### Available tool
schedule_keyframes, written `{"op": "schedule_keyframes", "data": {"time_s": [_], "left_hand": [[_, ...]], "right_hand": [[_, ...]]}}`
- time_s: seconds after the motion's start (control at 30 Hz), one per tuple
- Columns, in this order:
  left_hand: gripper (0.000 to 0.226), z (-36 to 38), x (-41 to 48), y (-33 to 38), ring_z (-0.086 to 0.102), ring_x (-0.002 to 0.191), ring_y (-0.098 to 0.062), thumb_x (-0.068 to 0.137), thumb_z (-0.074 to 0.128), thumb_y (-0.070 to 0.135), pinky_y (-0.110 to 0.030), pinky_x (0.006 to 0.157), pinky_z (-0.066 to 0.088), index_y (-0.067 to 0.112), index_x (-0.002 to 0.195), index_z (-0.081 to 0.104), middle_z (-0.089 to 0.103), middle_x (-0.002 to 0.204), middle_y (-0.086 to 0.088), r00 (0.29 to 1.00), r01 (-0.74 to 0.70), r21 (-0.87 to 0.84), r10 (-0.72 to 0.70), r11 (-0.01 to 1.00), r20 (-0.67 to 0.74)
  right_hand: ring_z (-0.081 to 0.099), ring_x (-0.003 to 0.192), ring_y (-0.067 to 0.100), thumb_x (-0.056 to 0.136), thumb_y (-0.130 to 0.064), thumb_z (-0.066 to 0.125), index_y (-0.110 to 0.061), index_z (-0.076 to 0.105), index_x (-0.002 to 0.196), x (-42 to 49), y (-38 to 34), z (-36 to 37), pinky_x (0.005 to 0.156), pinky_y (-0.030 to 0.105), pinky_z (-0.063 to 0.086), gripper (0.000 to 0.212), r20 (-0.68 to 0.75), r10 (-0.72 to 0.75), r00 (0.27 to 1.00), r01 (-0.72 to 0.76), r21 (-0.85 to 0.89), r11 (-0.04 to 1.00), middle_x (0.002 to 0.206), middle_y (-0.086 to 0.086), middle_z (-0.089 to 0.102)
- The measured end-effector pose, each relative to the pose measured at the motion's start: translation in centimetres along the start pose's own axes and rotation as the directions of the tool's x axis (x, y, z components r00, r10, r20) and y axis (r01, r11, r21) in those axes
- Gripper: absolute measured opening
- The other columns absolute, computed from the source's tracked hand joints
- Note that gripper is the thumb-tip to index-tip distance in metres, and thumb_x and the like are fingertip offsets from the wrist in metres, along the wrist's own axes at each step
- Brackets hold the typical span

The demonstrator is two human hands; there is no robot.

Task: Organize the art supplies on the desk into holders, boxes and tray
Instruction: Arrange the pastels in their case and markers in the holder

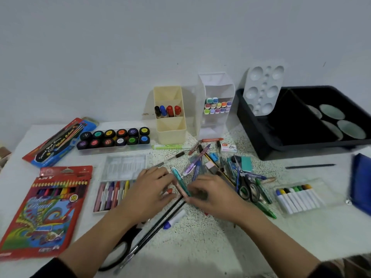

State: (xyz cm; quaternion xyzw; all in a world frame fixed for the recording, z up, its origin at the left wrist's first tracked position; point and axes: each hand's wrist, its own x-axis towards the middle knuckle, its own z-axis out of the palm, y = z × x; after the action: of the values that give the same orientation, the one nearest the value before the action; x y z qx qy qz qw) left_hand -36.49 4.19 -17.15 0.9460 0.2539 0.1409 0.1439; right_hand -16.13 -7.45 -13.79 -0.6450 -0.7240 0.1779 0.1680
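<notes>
Right now, in the head view, your left hand and right hand meet at the centre of the frame over the speckled desk. Both sets of fingers are curled around a small bundle of pens, a teal one uppermost, so both hands are grasping it together. Two black brushes run down and left from under the bundle, and a blue-capped white marker lies just below them. Black scissors lie partly under your left forearm.

Just above and right of your hands sits the loose pile of pens, erasers and a second pair of scissors. At upper centre, a cream holder has four markers in its middle compartment, and a clear holder beside it has pastel-capped markers. A black tray at upper right holds a white palette leaning on its far wall, plus round dishes.

To the left of centre you have a clear box of paint jars, an open case of crayons touching your left hand, a red coloured pencil box at lower left, and a blue brush packet above it. A clear case of white markers lies at right.
</notes>
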Motion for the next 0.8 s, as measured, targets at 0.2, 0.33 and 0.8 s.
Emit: {"op": "schedule_keyframes", "data": {"time_s": [0.2,0.33,0.8], "left_hand": [[0.027,-1.1,-1.0,-0.1,0.054,0.078,-0.002,0.089,0.06,0.057,-0.032,0.069,0.051,0.036,0.103,0.067,0.055,0.081,0.016,0.992,0.089,-0.04,-0.085,0.995,0.09],[0.02,-1.2,-1.0,0.1,0.055,0.079,-0.002,0.091,0.064,0.05,-0.031,0.071,0.051,0.038,0.108,0.065,0.054,0.082,0.017,0.988,0.119,-0.047,-0.113,0.992,0.102],[0.013,-4.0,-2.2,-4.5,0.051,0.101,-0.011,0.096,0.063,0.023,-0.031,0.083,0.043,0.025,0.107,0.07,0.063,0.101,0.012,0.922,0.304,-0.154,-0.331,0.94,-0.202]], "right_hand": [[0.053,0.069,0.006,0.087,-0.035,0.072,-0.024,0.063,0.082,1.4,-1.3,0.2,0.064,0.024,0.039,0.015,0.011,0.032,0.999,-0.031,-0.073,0.997,0.074,-0.009,0.058],[0.06,0.068,0.014,0.086,-0.03,0.063,-0.021,0.062,0.083,2.0,-2.0,-0.2,0.067,0.033,0.055,0.009,0.029,0.094,0.995,-0.089,-0.14,0.986,0.071,-0.006,0.059],[0.042,0.052,0.004,0.098,-0.017,0.06,-0.016,0.071,0.105,4.9,-2.2,1.1,0.049,0.018,0.033,0.013,-0.075,0.168,0.983,-0.132,0.349,0.928,0.077,-0.002,0.061]]}}
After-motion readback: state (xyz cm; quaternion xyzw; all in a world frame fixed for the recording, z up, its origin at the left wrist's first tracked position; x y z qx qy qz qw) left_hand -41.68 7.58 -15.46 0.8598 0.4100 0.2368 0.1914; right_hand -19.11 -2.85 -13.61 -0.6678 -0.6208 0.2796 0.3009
